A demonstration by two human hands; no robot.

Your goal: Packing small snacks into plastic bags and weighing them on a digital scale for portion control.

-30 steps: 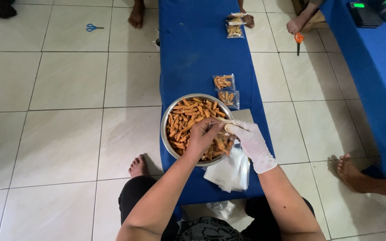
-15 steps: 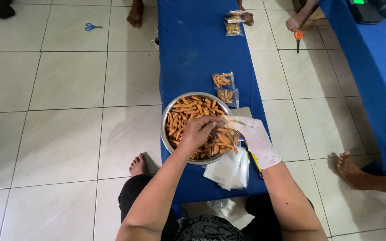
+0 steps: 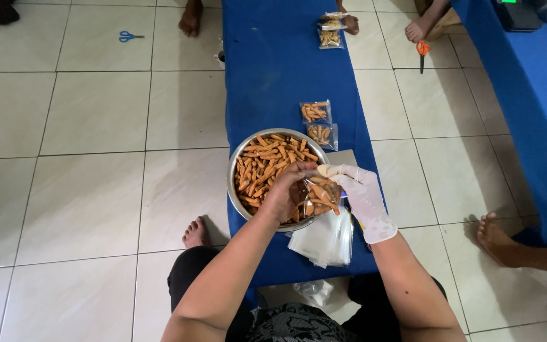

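A round metal bowl point(image 3: 238, 166) full of orange snack sticks point(image 3: 264, 161) sits on a long low table with a blue cloth point(image 3: 280, 69). My bare left hand point(image 3: 286, 196) hovers over the bowl's near right side and grips a small clear plastic bag point(image 3: 323, 195) partly filled with sticks. My right hand point(image 3: 361, 193), in a white glove, holds the same bag from the right, fingers at its top edge. Two filled small bags point(image 3: 316, 112) lie just beyond the bowl.
A stack of empty clear bags point(image 3: 324, 239) lies on the cloth by my right wrist. More filled bags point(image 3: 330, 28) lie at the table's far end. Blue scissors point(image 3: 128, 37) and orange scissors point(image 3: 421, 50) lie on the tiled floor. Other people's bare feet point(image 3: 498, 239) are nearby; a second blue table point(image 3: 527, 88) stands right.
Both hands have stayed over the bowl's near right side. The clear bag between them now shows more clearly, with sticks inside it.
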